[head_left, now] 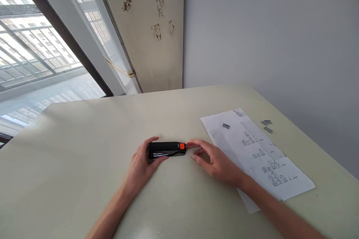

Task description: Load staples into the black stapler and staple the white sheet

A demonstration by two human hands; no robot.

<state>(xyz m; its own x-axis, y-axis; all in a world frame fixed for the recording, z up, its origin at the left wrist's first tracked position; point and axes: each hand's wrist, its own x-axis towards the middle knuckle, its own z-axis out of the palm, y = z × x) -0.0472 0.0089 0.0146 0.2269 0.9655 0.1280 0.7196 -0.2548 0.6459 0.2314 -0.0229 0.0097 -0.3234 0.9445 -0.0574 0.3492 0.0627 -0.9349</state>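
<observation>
A black stapler (166, 146) with an orange patch at its right end lies sideways on the pale table (92, 157). Wrapped round its left end is my left hand (140, 162), thumb along the near side and fingers at the far side. My right hand (214, 159) is at the orange end, its fingertips touching or very near the tip, with thumb and fingers apart and nothing between them. Printed paper sheets (252, 149) lie to the right, partly under my right forearm. A small grey staple strip (226, 126) rests on the paper.
More grey staple pieces (268, 129) lie on the table right of the paper. Behind the table stand a grey wall (266, 26) and a cream panel (157, 56) with brown marks. A window (36, 44) with railings outside is at the left.
</observation>
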